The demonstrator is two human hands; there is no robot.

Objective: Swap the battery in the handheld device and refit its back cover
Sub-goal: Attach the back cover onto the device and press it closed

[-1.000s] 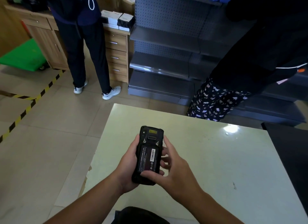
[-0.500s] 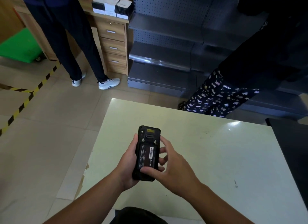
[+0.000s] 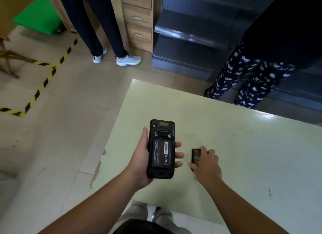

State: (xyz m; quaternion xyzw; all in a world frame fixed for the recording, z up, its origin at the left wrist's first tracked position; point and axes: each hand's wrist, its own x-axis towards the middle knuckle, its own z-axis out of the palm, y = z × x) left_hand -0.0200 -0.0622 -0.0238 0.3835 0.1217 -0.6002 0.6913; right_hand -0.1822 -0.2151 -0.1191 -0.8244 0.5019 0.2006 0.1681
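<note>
My left hand (image 3: 139,164) holds the black handheld device (image 3: 161,149) back side up, just above the pale green table (image 3: 244,155). Its back cover is off and a black battery (image 3: 161,154) with a white label sits in the bay. To the right of the device, my right hand (image 3: 206,164) rests on the table with its fingers closed around a small dark flat piece, the back cover (image 3: 196,156), which is tilted up on its edge. Most of that cover is hidden by my fingers.
Two people stand beyond the table: dark trousers and white shoes (image 3: 128,59) at the back left, patterned trousers (image 3: 244,80) at the table's far edge. Wooden drawers (image 3: 137,17) and grey metal shelving (image 3: 191,37) stand behind. Yellow-black tape (image 3: 43,85) marks the floor on the left.
My right hand has left the back of the device and moved right, down to the table, onto the back cover. The left hand alone keeps hold of the device.
</note>
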